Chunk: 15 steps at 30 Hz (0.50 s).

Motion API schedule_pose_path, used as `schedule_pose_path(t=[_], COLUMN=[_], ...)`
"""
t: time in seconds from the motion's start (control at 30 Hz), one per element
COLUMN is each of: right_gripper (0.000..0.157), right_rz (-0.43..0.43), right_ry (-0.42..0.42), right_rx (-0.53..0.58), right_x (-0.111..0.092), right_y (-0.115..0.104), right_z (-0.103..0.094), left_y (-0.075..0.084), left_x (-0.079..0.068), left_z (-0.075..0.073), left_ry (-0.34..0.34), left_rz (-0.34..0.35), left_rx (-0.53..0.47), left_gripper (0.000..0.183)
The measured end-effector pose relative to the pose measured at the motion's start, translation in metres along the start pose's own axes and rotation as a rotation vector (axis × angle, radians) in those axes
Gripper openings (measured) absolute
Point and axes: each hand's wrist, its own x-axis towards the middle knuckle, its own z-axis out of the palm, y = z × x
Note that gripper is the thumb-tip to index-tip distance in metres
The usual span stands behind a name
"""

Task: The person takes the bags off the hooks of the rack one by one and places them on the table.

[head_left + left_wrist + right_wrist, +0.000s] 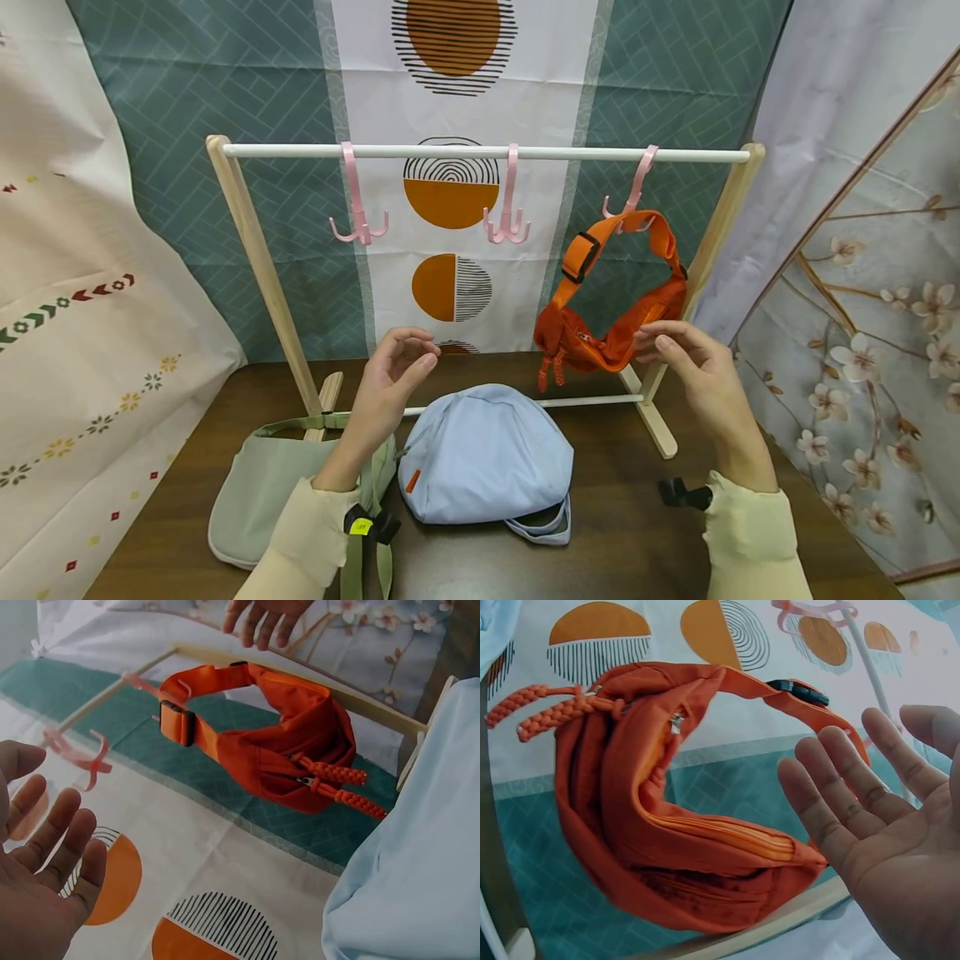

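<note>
Right hand point(885, 825) spread just beside hanging orange bag point(682, 825); left hand point(393, 367) relaxed, apart.

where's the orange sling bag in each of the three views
Head: the orange sling bag hangs right of centre from the rightmost pink hook, beside the right hand.
Left wrist: upper centre, strap buckle to the left, braided zip pulls to the right.
Right wrist: fills the left and centre, open palm to its right.
Shared landmark: its black strap buckle.
</note>
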Motion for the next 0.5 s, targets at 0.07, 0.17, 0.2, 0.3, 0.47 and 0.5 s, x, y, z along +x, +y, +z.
schedule_pose_path(t=[0.07, 0.17, 0.2, 0.3, 0.47, 0.5], right_gripper=[0.025, 0.024, 0.024, 0.024, 0.024, 0.024], right_rz=[-0.006, -0.014, -0.014, -0.022, -0.041, -0.042], right_ry=[-0.004, -0.015, -0.017, -0.02, -0.017, -0.016], right_rx=[0.007, 0.012, 0.013, 0.008, -0.004, -0.008], right_x=[0.003, 0.006, 0.007, 0.009, 0.015, 0.017], right_y=[-0.003, -0.006, -0.007, -0.009, -0.015, -0.017], right_z=[-0.002, -0.004, -0.005, -0.007, -0.01, -0.011], left_y=[0.002, 0.004, 0.005, 0.006, 0.007, 0.007], left_x=[0.003, 0.007, 0.008, 0.011, 0.016, 0.018], left_z=[0.001, 0.002, 0.002, 0.003, 0.007, 0.009], left_ry=[-0.008, -0.016, -0.018, -0.022, -0.02, -0.021], left_rz=[0.0, -0.002, -0.002, 0.001, 0.013, 0.017], left_rx=[0.012, 0.022, 0.023, 0.022, 0.05, 0.056], left_gripper=[0.029, 0.028, 0.027, 0.027, 0.027, 0.027])
